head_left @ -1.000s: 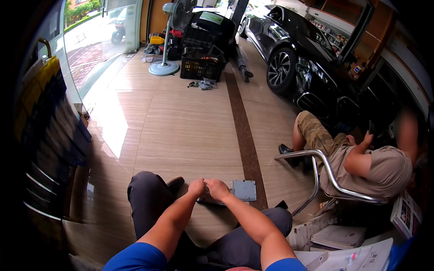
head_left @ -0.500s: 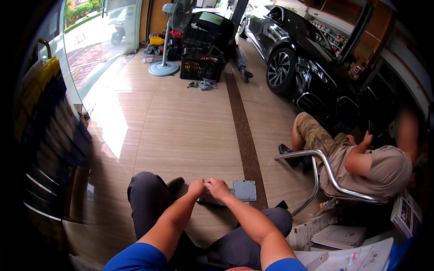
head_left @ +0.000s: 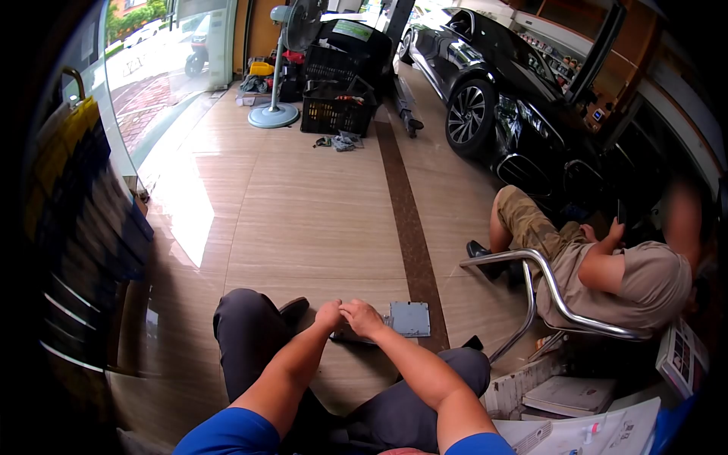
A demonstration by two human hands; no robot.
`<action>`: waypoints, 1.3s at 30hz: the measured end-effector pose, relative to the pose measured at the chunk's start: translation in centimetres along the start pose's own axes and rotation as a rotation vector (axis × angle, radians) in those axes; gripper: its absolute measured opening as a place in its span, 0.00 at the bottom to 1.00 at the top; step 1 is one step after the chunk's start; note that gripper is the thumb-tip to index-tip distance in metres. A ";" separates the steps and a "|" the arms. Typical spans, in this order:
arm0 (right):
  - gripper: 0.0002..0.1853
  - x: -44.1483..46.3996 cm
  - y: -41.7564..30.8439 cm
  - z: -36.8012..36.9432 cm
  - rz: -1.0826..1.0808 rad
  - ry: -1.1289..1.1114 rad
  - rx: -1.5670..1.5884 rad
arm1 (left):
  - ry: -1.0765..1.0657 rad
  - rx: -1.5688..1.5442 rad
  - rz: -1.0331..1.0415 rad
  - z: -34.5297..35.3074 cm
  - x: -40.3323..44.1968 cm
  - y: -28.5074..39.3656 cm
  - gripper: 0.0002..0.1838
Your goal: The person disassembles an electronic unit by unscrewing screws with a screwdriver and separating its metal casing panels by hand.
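Right hand (head_left: pixel 364 318) shifted, touching left hand (head_left: pixel 328 314), grip unclear, near gray plate (head_left: pixel 410 319), label (head_left: pixel 353 30) unreadable

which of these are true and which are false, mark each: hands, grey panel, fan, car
1. The left hand and right hand are close together. True.
2. The grey panel rests on the person's lap. False: it lies on the floor.
3. A fan stands by the black crate. True.
4. The nearest car is white. False: it is black.
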State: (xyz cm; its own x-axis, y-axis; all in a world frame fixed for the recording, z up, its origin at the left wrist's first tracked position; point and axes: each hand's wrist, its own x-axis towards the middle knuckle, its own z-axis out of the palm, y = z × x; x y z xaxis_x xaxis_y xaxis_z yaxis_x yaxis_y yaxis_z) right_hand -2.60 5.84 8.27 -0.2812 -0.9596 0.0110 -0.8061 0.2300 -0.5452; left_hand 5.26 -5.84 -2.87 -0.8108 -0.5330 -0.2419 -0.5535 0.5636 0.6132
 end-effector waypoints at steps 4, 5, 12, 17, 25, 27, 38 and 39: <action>0.13 -0.2 -0.5 -0.3 0.103 0.090 0.061 | 0.031 -0.023 0.004 0.1 0.0 0.0 0.13; 0.13 -0.2 -0.7 -0.3 0.196 0.149 0.063 | 0.011 -0.001 -0.007 0.0 0.0 0.1 0.13; 0.13 0.2 0.1 -0.3 0.174 -0.048 -0.107 | -0.015 0.043 -0.036 -0.2 0.0 0.6 0.15; 0.13 0.0 0.5 0.9 0.032 0.022 -0.027 | 0.020 0.035 0.056 1.9 1.2 -1.4 0.14; 0.13 0.0 0.1 0.1 0.005 0.050 0.065 | 0.040 -0.029 0.013 0.2 -0.2 0.1 0.12; 0.13 0.1 0.0 0.0 0.006 0.061 0.076 | 0.069 -0.017 0.007 0.2 -0.3 0.2 0.11; 0.12 0.1 -0.1 -0.8 0.169 0.018 -0.050 | 0.036 -0.002 -0.051 0.0 -0.2 0.5 0.11; 0.12 0.1 0.0 -0.7 0.164 0.011 -0.053 | 0.035 -0.007 -0.058 0.0 -0.3 0.6 0.11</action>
State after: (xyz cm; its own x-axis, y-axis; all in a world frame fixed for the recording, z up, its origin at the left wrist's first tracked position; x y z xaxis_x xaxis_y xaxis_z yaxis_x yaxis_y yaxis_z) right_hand -2.99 5.88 8.87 -0.4163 -0.9069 -0.0649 -0.7755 0.3915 -0.4953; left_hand 5.18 -5.38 -2.44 -0.7701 -0.5864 -0.2510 -0.5979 0.5264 0.6045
